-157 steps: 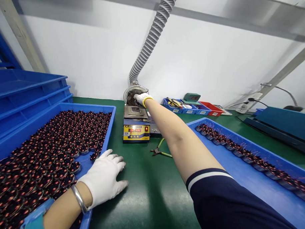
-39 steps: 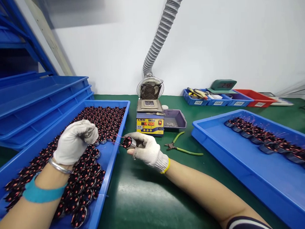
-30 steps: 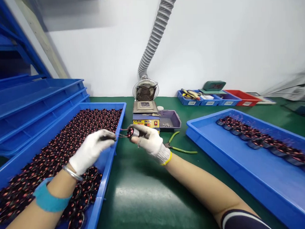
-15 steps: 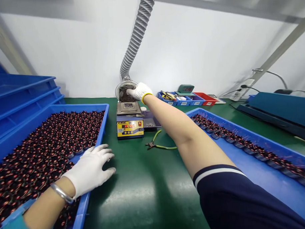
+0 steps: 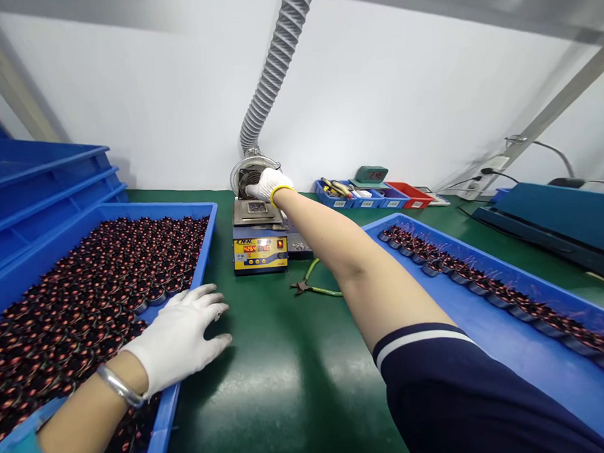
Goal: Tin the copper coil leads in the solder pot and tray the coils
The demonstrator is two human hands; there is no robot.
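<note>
My left hand [image 5: 184, 336], in a white glove, rests over the right rim of a blue tray [image 5: 165, 400] with its fingers spread; it holds nothing. That tray is packed with small round black parts with reddish tips [image 5: 87, 307]. My right hand [image 5: 269, 184], also gloved in white, reaches to the top of a yellow-fronted solder pot [image 5: 260, 254] with a lit red display. Its fingers are bent together above the pot's metal top [image 5: 257, 218], before the round exhaust hood [image 5: 241, 172]. Whatever lies between these fingertips is hidden from me.
Green-handled cutters [image 5: 314, 289] lie on the green table right of the pot. A second blue tray [image 5: 464, 320] holds rows of parts along its far side. Behind stand small bins [image 5: 341, 199] and a clock [image 5: 372, 175]. Stacked blue trays [image 5: 47, 176] rise at the left.
My right hand has come slightly lower and nearer over the pot, its forearm shifting a little left. The display digits differ. My left hand stays on the tray rim.
</note>
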